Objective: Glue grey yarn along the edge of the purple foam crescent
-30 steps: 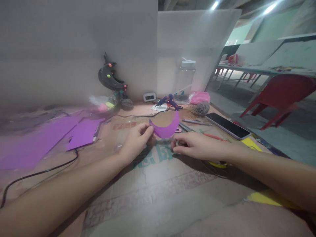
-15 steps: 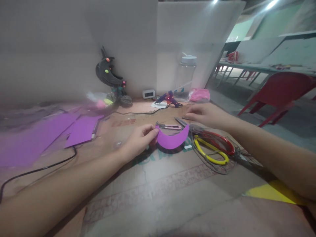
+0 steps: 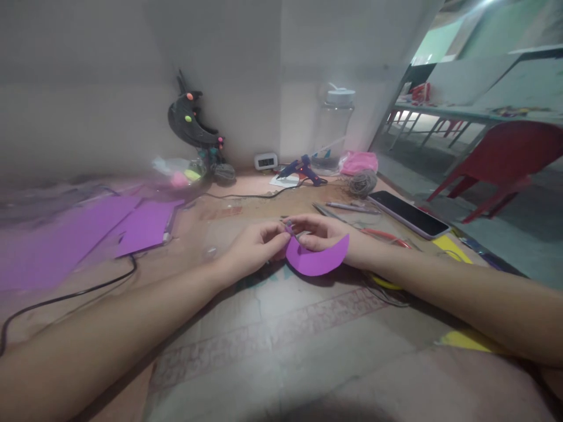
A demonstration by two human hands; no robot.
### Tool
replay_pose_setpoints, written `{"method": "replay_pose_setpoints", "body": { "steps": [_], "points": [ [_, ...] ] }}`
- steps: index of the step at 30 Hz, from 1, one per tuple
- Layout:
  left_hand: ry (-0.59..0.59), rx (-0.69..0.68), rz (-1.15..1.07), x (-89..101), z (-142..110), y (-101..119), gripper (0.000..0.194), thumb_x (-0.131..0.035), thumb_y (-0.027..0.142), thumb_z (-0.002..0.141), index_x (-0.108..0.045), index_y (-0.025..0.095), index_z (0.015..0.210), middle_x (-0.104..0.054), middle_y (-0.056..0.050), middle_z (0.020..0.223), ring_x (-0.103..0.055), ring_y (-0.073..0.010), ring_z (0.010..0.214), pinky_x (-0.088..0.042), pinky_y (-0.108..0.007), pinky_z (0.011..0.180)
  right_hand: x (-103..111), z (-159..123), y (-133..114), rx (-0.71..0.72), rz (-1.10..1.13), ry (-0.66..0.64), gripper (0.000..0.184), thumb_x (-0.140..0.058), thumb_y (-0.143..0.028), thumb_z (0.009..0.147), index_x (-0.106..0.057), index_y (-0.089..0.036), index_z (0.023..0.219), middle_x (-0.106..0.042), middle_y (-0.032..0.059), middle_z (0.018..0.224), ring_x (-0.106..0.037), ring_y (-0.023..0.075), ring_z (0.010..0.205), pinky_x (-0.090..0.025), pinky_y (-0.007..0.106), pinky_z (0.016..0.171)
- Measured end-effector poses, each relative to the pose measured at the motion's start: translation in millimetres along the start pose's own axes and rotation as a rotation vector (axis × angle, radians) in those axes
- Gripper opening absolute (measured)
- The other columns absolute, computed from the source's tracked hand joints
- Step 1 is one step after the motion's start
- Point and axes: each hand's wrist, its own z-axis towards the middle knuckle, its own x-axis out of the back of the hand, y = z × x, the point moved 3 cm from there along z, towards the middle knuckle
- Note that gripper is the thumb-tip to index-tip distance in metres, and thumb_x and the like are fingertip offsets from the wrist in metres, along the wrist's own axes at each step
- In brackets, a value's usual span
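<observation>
A purple paper crescent (image 3: 317, 262) is pinched at its left tip by my left hand (image 3: 264, 241), thumb on top. My right hand (image 3: 320, 230) reaches behind the crescent to that same tip, its fingers closed and nearly touching the left fingers. A thin dark strip (image 3: 294, 232) shows between the two hands, too small to name. Under my right forearm lie scissors with a red handle (image 3: 387, 237) and a yellow handle (image 3: 387, 282), partly hidden, with loose grey yarn (image 3: 387, 298) around them.
Behind stand a hot glue gun (image 3: 303, 170), a small digital clock (image 3: 266, 161), a clear jar (image 3: 336, 123) and a black crescent ornament (image 3: 191, 123). A grey yarn ball (image 3: 362, 183) and a phone (image 3: 409, 214) lie right. Purple sheets (image 3: 88, 234) and a black cable (image 3: 65, 302) lie left.
My right hand has come left from the back right to the crescent's left tip, uncovering the yarn ball and phone. The crescent has tilted and shifted slightly right and down.
</observation>
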Motion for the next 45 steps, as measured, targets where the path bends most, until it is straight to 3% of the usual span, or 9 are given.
{"method": "replay_pose_setpoints", "body": {
  "steps": [3, 5, 14, 29, 37, 45],
  "points": [
    [0.002, 0.005, 0.013, -0.2, -0.8, 2.2, 0.027, -0.052, 0.033, 0.089, -0.053, 0.018, 0.067, -0.052, 0.004, 0.060, -0.048, -0.0099, 0.056, -0.037, -0.023, 0.057, 6.9, 4.2, 9.3, -0.008, -0.049, 0.070, 0.047, -0.076, -0.036, 0.071, -0.057, -0.020, 0.111, -0.059, -0.0038, 0.072, -0.057, 0.0114, 0.062, -0.045, 0.025, 0.059],
    [0.006, 0.013, 0.020, -0.3, -1.3, 2.9, 0.027, -0.053, 0.034, 0.088, -0.053, 0.018, 0.066, -0.052, 0.003, 0.059, -0.048, -0.0098, 0.056, -0.037, -0.023, 0.056, 10.7, 4.4, 11.2, 0.011, -0.109, 0.125, 0.043, -0.076, -0.035, 0.070, -0.057, -0.019, 0.105, -0.052, -0.0072, 0.065, -0.051, 0.0095, 0.055, -0.040, 0.023, 0.054],
    [-0.006, 0.040, 0.071, -0.8, -2.3, -0.2, 0.026, -0.052, 0.036, 0.090, -0.058, 0.017, 0.075, -0.056, 0.003, 0.062, -0.049, -0.0083, 0.055, -0.036, -0.020, 0.051, 12.0, -5.4, -4.5, 0.083, -0.406, 0.339, 0.024, -0.066, -0.039, 0.078, -0.064, -0.015, 0.084, -0.058, -0.0002, 0.068, -0.048, 0.0113, 0.060, -0.036, 0.025, 0.055],
    [-0.005, -0.012, 0.135, 0.1, -3.5, 0.1, 0.030, -0.051, 0.036, 0.092, -0.058, 0.016, 0.071, -0.057, 0.002, 0.063, -0.052, -0.0095, 0.059, -0.040, -0.022, 0.058, 10.7, -5.3, 1.2, 0.033, -0.410, 0.257, 0.035, -0.053, -0.050, 0.088, -0.061, -0.016, 0.083, -0.053, -0.0013, 0.061, -0.047, 0.0109, 0.053, -0.032, 0.024, 0.049],
    [-0.030, -0.018, 0.127, -2.3, -6.0, 3.4, 0.030, -0.051, 0.037, 0.092, -0.058, 0.016, 0.071, -0.056, 0.003, 0.062, -0.051, -0.0093, 0.057, -0.039, -0.021, 0.056, 13.1, -6.2, -2.4, 0.034, -0.446, 0.323, 0.032, -0.053, -0.046, 0.088, -0.062, -0.016, 0.085, -0.048, -0.0033, 0.059, -0.043, 0.0098, 0.052, -0.032, 0.023, 0.049],
    [-0.029, -0.027, 0.137, -1.6, -5.6, 5.6, 0.030, -0.051, 0.035, 0.092, -0.059, 0.016, 0.071, -0.057, 0.003, 0.063, -0.052, -0.0096, 0.059, -0.040, -0.021, 0.057, 10.9, -0.8, 1.5, 0.026, -0.337, 0.243, 0.030, -0.062, -0.039, 0.081, -0.066, -0.014, 0.096, -0.050, -0.0043, 0.059, -0.040, 0.0083, 0.051, -0.028, 0.023, 0.048]
  ]
}}
